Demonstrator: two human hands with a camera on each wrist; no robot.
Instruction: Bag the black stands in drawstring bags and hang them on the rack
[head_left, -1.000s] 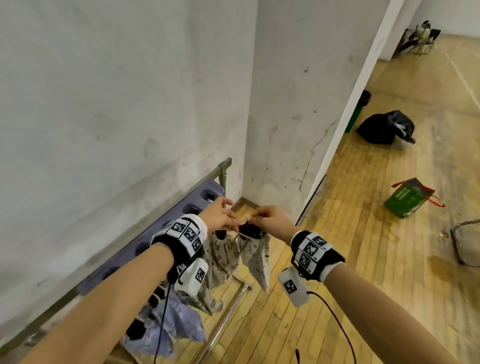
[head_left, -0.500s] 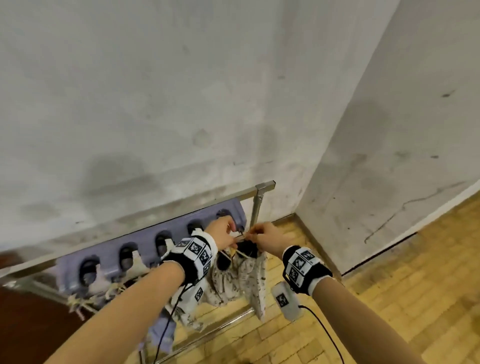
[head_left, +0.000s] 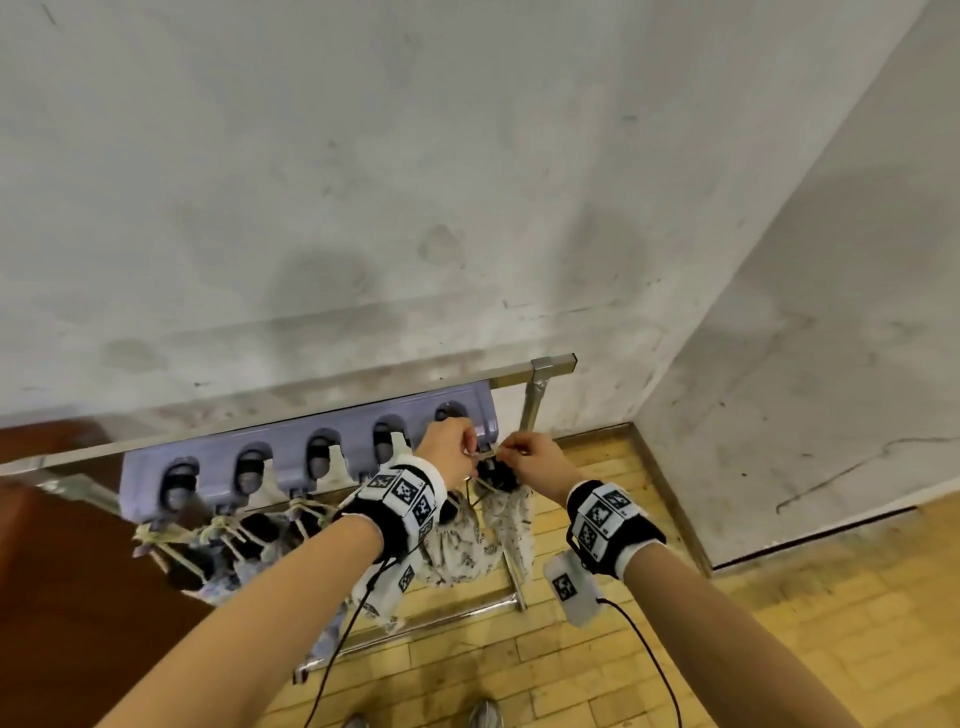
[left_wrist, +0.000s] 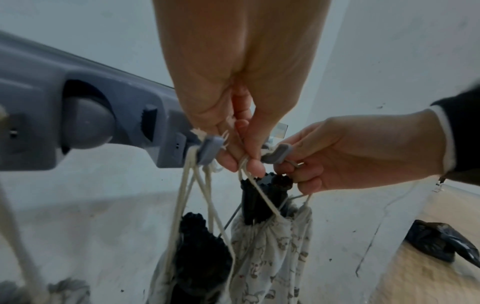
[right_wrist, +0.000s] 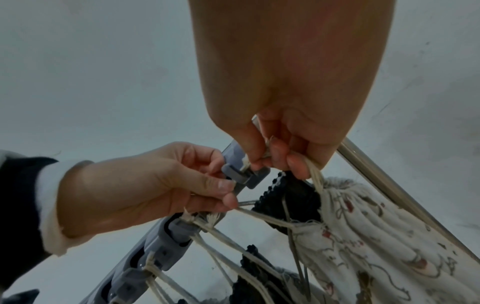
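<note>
From the head view, both hands meet at the rack's (head_left: 306, 441) right end, at about 1 o'clock from the left wrist. The left hand (head_left: 449, 449) and right hand (head_left: 535, 460) each pinch cord above a floral bag (head_left: 501, 519) that hangs just under them, with a black stand (head_left: 493, 475) poking out of its mouth. I count five round holders along the rack, and at least three bags already tied up to the left, though that cluster is too tangled for a sure count.

Left wrist view now: the left hand (left_wrist: 233, 102) pinches a cord (left_wrist: 259, 197) between thumb and fingertips, right beside a hook (left_wrist: 275, 153). The right hand (left_wrist: 350, 152), in from 3 o'clock, curls its fingers round the hook's far side, pinching cord too. Two bags show here, each with a dark stand in it: the near bag (left_wrist: 270, 257) and one hung at 7 o'clock of it.

Right wrist view: the right hand (right_wrist: 280, 123) pinches the cord (right_wrist: 315, 174) just above the gathered mouth of the bag (right_wrist: 363, 236). The left hand (right_wrist: 145, 189), at 9 o'clock, holds the other strand taut by the hook (right_wrist: 246, 176).

My call: keep both strands tight, loop them fully over the hook, and let go only once the bag's weight sits on it, or that stand may slip out of the half-closed mouth.
</note>
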